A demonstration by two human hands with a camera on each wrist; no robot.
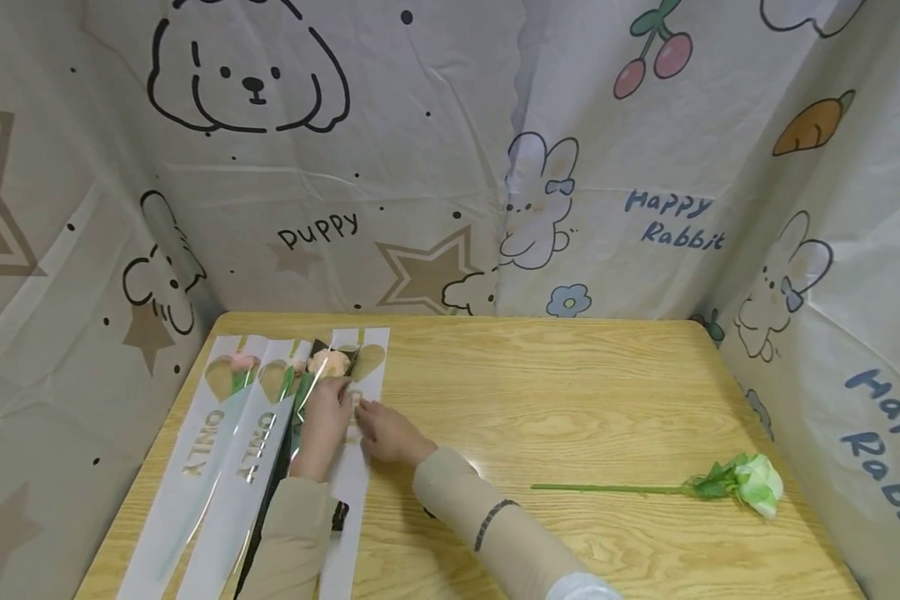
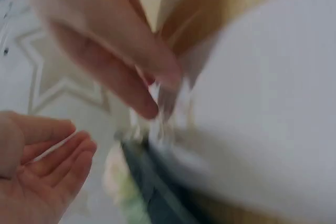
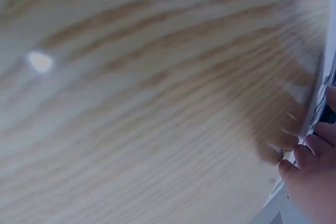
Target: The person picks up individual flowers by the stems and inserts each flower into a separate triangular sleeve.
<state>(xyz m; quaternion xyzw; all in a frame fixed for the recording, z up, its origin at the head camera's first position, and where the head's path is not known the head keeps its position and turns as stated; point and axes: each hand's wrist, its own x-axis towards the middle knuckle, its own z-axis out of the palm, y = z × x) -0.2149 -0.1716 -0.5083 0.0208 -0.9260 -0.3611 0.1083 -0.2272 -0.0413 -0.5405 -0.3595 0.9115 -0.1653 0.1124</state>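
In the head view, my left hand [image 1: 325,427] is over a black flower sleeve with a peach flower [image 1: 328,362] at its top. The left wrist view shows this left hand [image 2: 44,166] with loosely bent fingers and nothing between them. Just to its right, my right hand [image 1: 392,433] pinches the white flower sleeve [image 1: 355,508], which has a heart-shaped window. Thumb and fingertips of the right hand [image 2: 113,35] meet at the sleeve's edge, beside the dark sleeve [image 2: 157,187]. Only part of the right hand [image 3: 315,177] enters the right wrist view.
Two white "ONLY" sleeves [image 1: 172,508] holding pink flowers lie on the left of the wooden table [image 1: 570,400]. A pale green artificial rose [image 1: 756,486] with a long stem lies at the right. Patterned cloth [image 1: 435,125] hangs around the table's back and sides.
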